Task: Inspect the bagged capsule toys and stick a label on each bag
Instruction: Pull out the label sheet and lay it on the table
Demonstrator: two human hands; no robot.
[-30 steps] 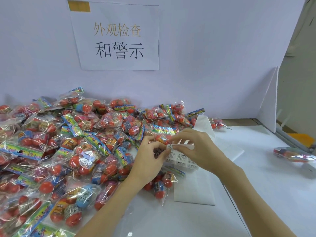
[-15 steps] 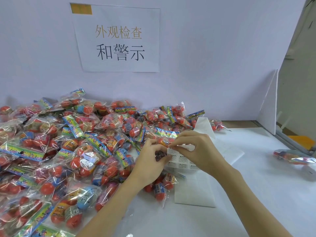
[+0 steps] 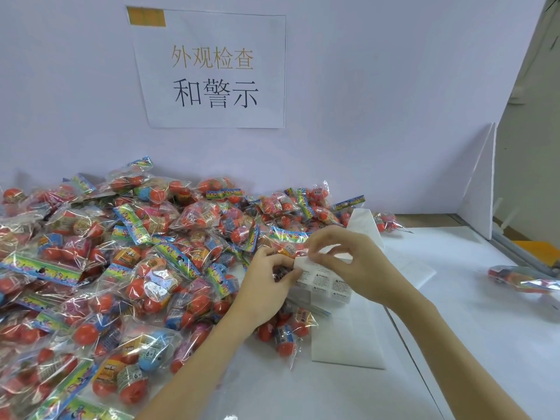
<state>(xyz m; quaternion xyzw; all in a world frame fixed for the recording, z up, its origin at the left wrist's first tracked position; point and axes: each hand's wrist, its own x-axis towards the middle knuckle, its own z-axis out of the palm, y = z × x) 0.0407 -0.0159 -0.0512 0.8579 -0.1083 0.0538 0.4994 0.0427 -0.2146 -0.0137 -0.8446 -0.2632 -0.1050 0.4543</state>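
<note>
A big heap of clear bags with red and blue capsule toys [image 3: 145, 268] covers the left half of the white table. My left hand [image 3: 266, 286] holds the left edge of a small sheet of white warning labels [image 3: 325, 284] above one bag of capsules [image 3: 288, 328]. My right hand [image 3: 348, 262] pinches the sheet's top edge with thumb and forefinger, and a white corner curls up there. Whether a single label is peeling off I cannot tell.
White backing sheets [image 3: 348, 344] lie on the table under my hands. One bag of capsules [image 3: 524, 278] lies apart at the right edge. A paper sign [image 3: 212, 71] hangs on the back wall. A white divider panel [image 3: 478, 192] stands at the right.
Both hands stayed over the label sheet. My right fingers shifted along the sheet's top edge and lifted a white corner slightly.
</note>
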